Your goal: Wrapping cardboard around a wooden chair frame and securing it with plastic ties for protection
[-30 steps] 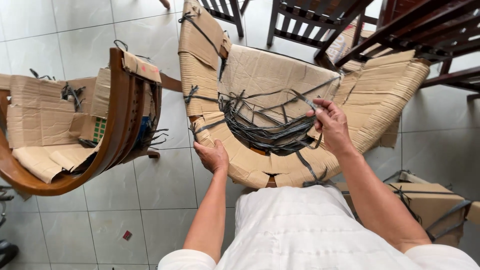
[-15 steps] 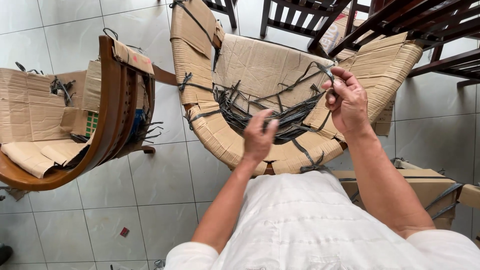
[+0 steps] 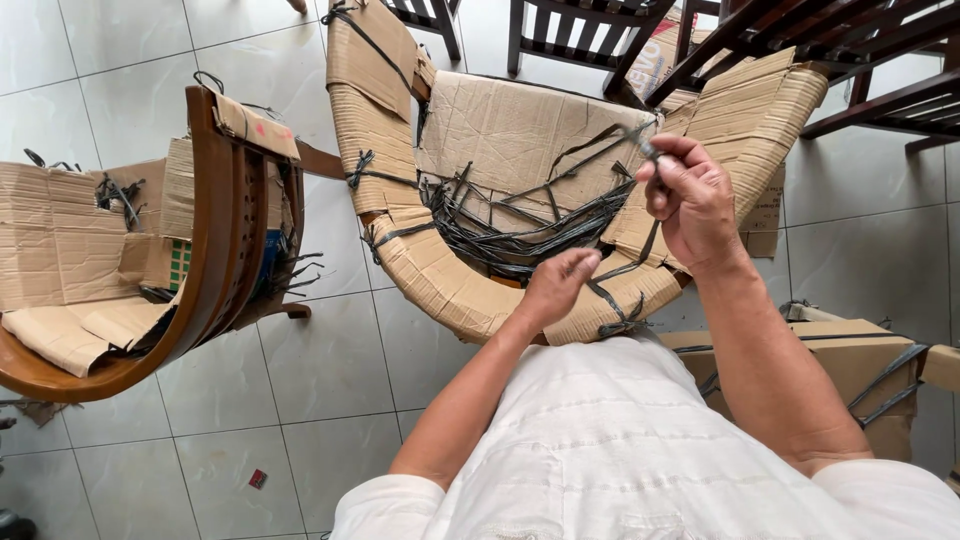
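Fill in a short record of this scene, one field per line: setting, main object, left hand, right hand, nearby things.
Setting: pale tiled floor, seen from above
Main object: cardboard-wrapped chair with a tangle of black straps on its seat
Left hand: left hand reaching into the straps near the chair's front edge; grip unclear
Right hand: right hand raised, fingers pinching a strap end
Nearby things: second chair, partly unwrapped, at left; strapped carton at right; dark wooden chairs behind

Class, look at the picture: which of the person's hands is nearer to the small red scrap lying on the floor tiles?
Left. The left hand reaches over the cardboard-wrapped chair, closer to the red scrap at lower left. The right hand, pinching a dark strap, is higher and farther right.
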